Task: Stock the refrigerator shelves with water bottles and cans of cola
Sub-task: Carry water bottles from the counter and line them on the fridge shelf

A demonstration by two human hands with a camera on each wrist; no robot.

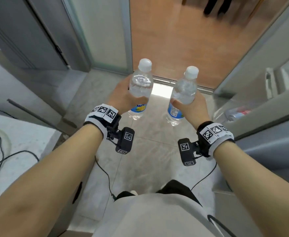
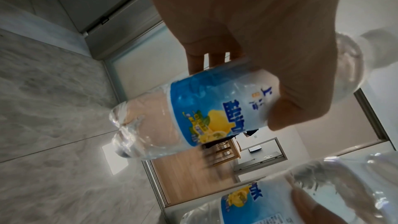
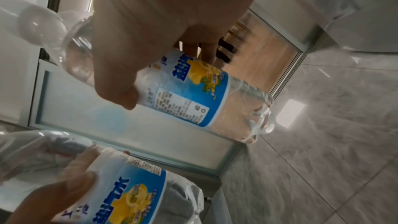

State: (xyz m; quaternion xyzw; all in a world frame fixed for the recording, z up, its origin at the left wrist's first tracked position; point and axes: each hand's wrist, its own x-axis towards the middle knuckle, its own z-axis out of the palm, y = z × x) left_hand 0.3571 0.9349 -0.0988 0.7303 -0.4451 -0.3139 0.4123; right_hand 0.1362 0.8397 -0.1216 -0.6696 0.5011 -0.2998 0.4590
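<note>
Over grey floor tiles (image 1: 145, 161), two clear white-capped, blue-labelled bottles (image 1: 140, 88).

Daylight falls evenly over the room, soft and pale, and the brightest spot is a glaring white patch on the floor tiles (image 1: 162, 89) just beyond the left hand (image 1: 121, 94) and right hand (image 1: 193, 106). The head view bends straight door frames near its edges and smears the far wooden floor (image 1: 183, 40). Both wrist views are dimmer: each hand looms close as a dark, soft-focus mass in shadow, backlit by the doorway. The bottle (image 2: 193, 113) label under the left hand reads sharp, while the background past it streaks, probably from motion.
</note>
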